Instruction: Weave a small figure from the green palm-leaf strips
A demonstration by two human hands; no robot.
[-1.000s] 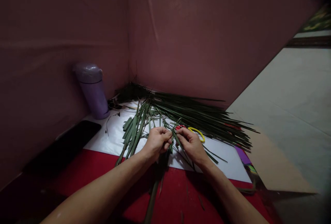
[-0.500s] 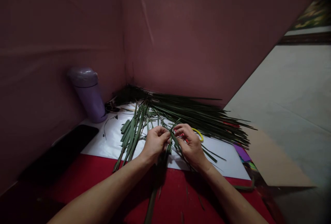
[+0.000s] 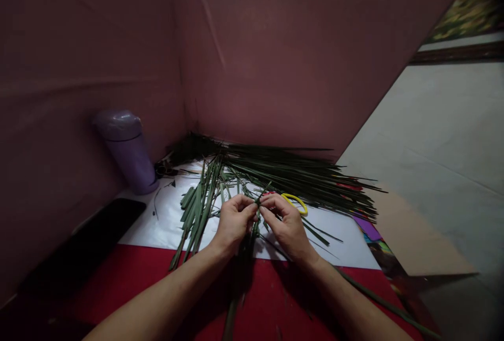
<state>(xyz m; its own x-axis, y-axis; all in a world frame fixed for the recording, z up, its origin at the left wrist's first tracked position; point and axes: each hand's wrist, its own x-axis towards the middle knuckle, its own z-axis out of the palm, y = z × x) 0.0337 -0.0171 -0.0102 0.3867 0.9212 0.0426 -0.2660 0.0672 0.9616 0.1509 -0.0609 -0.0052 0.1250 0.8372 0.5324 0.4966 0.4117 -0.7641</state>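
My left hand [image 3: 235, 220] and my right hand [image 3: 284, 224] meet over the front of a white sheet [image 3: 163, 225]. Both pinch a green leaf strip [image 3: 258, 201], the fingertips of the two hands almost touching. Long leaf ends hang below the fingers toward me, partly hidden by the left wrist. Just behind the right hand lie scissors with a yellow handle [image 3: 296, 203] and a bit of red beside it. Left of my left hand, cut leaf strips [image 3: 199, 210] rest in a loose bunch on the sheet.
A large bundle of long dark green leaves [image 3: 299, 173] stretches along the pink wall [image 3: 275, 68]. A purple tumbler [image 3: 129, 155] stands at the left, with a black flat object [image 3: 86, 241] in front of it. Red cloth [image 3: 157, 278] covers the near surface. A tan board [image 3: 421, 236] is at the right.
The right fingers have closed in on the leaf strip beside the left fingertips. A long stem now shows under the right forearm. The view has shifted slightly.
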